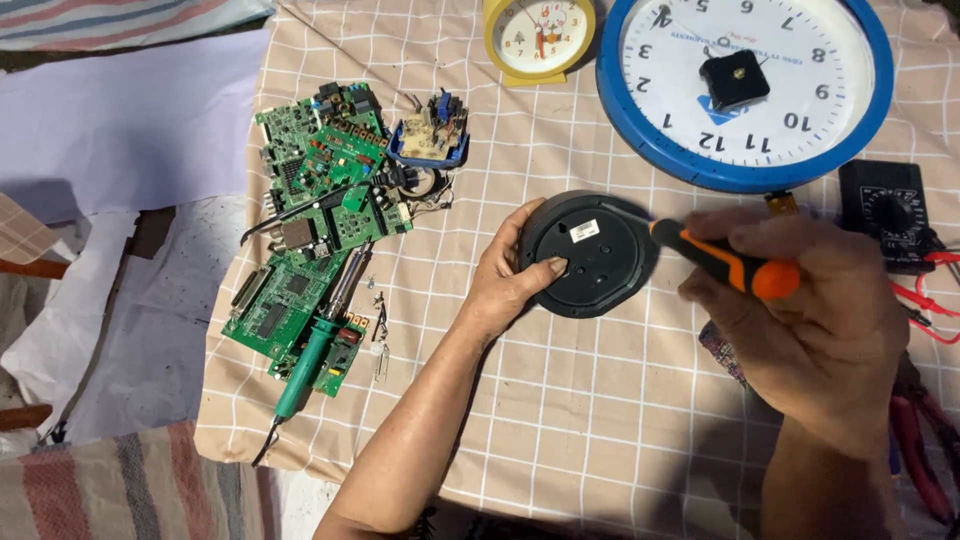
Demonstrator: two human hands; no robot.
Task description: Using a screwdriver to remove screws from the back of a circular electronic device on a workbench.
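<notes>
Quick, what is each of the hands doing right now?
Left hand: gripping the round black device at its edge, thumb on its back.
Right hand: closed around an orange-and-black screwdriver, tip at the device.

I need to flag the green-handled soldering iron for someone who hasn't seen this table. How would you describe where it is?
Start at the heap of green circuit boards on the checked cloth's left side. At its lower end, the soldering iron lies slanted across the lowest boards, metal tip pointing up-right. It is the only long, smooth, green-handled tool there, with a dark cord trailing off the cloth's edge.
</notes>
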